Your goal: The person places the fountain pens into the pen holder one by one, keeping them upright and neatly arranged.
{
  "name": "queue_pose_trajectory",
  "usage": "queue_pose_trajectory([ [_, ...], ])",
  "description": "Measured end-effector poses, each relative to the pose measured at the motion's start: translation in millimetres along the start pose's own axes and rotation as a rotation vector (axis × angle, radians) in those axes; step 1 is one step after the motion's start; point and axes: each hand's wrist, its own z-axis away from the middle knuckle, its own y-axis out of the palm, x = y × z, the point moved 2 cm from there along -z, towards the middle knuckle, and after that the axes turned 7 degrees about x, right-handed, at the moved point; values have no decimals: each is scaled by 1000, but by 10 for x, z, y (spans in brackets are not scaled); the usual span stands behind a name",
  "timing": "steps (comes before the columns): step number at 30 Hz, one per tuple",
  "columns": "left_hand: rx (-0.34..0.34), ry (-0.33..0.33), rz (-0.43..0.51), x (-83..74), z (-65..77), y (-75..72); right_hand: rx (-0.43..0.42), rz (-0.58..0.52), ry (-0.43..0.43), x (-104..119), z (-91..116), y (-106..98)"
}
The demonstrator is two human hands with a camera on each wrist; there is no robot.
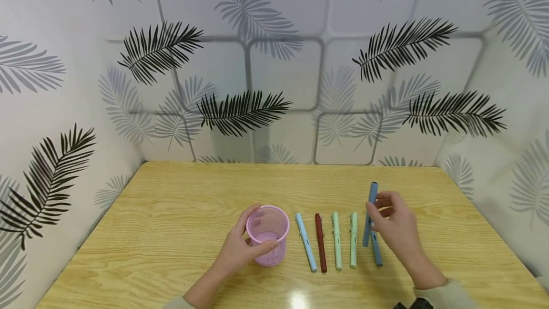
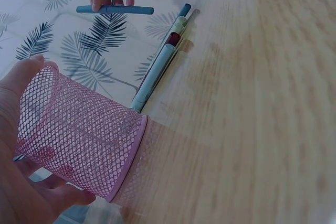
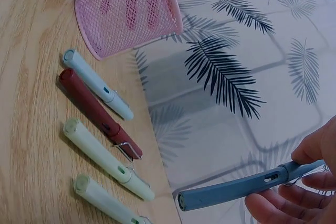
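Note:
My left hand (image 1: 238, 250) grips a pink mesh pen cup (image 1: 276, 256) from its left side, thumb across the near wall and fingers behind. The cup stands upright on the table, and its floor shows through the mouth. In my right hand (image 1: 396, 230), a blue pen (image 1: 372, 195) is pinched between thumb and fingers. It is nearly vertical in the head view, raised above the table in the left wrist view. Just below that hand lies a second blue pen (image 1: 376, 250), partly hidden by the held one.
Between cup and right hand lie a light blue pen (image 1: 306, 242), a dark red pen (image 1: 320, 246) and two pale green pens (image 1: 337, 242), roughly side by side. Behind the wooden table (image 1: 206, 190) rises a leaf-patterned wall covering (image 1: 283, 75), which also flanks both sides.

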Motion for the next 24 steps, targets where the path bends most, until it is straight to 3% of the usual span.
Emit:
queue_pose_trajectory([
  [7,-12,-12,-30,11,-1,1,-28,-99,-61,148,-12,114],
  [11,-17,-16,-25,5,3,4,-31,-142,-89,388,13,118],
  [18,-26,-11,-17,22,-1,3,-61,-234,-129,377,-42,219],
  [24,-27,-15,-23,15,-6,3,-84,-295,-157,662,-27,238],
])
